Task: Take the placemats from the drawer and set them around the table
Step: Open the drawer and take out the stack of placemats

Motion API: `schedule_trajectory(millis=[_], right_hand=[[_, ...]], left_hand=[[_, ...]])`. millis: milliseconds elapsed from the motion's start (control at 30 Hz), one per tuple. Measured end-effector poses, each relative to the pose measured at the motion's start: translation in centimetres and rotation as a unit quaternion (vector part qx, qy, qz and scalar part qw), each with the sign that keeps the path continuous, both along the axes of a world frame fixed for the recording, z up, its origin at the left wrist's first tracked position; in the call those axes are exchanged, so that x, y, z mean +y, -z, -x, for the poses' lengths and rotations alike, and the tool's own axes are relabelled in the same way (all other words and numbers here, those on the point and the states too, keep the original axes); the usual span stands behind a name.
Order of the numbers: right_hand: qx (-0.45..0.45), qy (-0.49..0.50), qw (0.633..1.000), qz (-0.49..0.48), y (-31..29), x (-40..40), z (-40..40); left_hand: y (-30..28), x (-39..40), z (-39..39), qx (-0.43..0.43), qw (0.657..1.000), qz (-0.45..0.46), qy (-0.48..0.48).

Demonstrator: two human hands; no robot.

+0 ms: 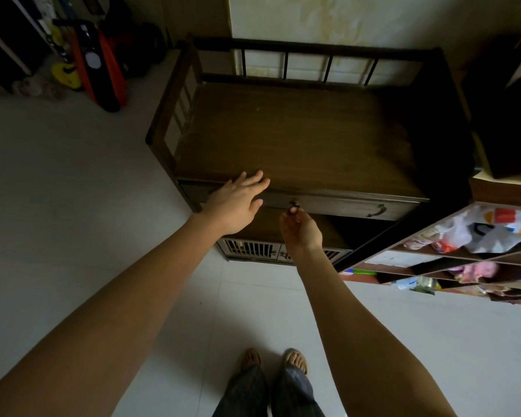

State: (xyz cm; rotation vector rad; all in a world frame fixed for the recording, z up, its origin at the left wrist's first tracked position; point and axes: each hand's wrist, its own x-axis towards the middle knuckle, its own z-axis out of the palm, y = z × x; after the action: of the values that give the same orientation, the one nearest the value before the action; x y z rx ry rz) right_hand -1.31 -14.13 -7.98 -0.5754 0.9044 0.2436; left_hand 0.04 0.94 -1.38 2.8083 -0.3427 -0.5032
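Right hand (pixel 301 231): centre of the frame, palm up, fingers curled round the small dark handle (pixel 294 208) on the drawer (pixel 337 203).
Left hand (pixel 238 203): just left of it, fingers straight and spread, holding nothing, over the drawer's left end.
Drawer: a long wooden front under the bench (pixel 295 136) seat, middle of the frame; I cannot tell how far out it stands.
Placemats: none in sight.
Shelf (pixel 451 254): right edge, stuffed with bags.

Drawer (pixel 328 203) under bench top (pixel 298 136); shelves (pixel 463 260) right.
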Motion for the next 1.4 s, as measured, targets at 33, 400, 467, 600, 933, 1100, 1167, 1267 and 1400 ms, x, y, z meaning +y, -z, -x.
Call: schedule_trajectory(millis=[33, 400, 467, 600, 933, 1100, 1167, 1267, 1400], right_hand=[[-0.002, 0.006, 1.000, 0.002, -0.2, 0.2, 0.3], [0.022, -0.075, 0.995, 0.062, -1.0, -0.6, 6.4], [0.026, -0.088, 0.993, 0.070, -1.2, -0.8, 7.6], [0.040, -0.100, 0.992, 0.068, -1.4, -1.3, 9.4], [-0.021, -0.245, 0.964, 0.103, -1.5, -5.7, 8.1], [0.046, -0.170, 0.982, 0.065, -0.9, -7.9, 5.5], [0.065, -0.180, 0.979, 0.074, -1.1, -7.9, 4.7], [0.070, -0.164, 0.982, 0.067, -1.1, -7.7, 4.3], [0.089, -0.157, 0.982, 0.055, -1.6, -7.5, 5.1]], left_hand=[[0.0, 0.0, 0.1, -0.002, 1.000, 0.000, 0.002], [0.6, -0.5, 0.7, -0.018, 1.000, -0.023, 0.000], [0.8, -0.4, 0.8, -0.019, 0.999, -0.034, 0.008], [1.0, -1.0, 2.1, -0.044, 0.999, -0.016, -0.017], [4.1, -4.4, 13.2, 0.226, 0.576, 0.521, -0.589], [4.6, -4.5, 8.9, 0.254, 0.395, 0.648, -0.599], [4.2, -4.5, 7.6, 0.245, 0.373, 0.656, -0.608], [3.9, -4.4, 7.1, 0.254, 0.380, 0.652, -0.604], [3.2, -4.2, 7.9, 0.262, 0.386, 0.654, -0.595]])
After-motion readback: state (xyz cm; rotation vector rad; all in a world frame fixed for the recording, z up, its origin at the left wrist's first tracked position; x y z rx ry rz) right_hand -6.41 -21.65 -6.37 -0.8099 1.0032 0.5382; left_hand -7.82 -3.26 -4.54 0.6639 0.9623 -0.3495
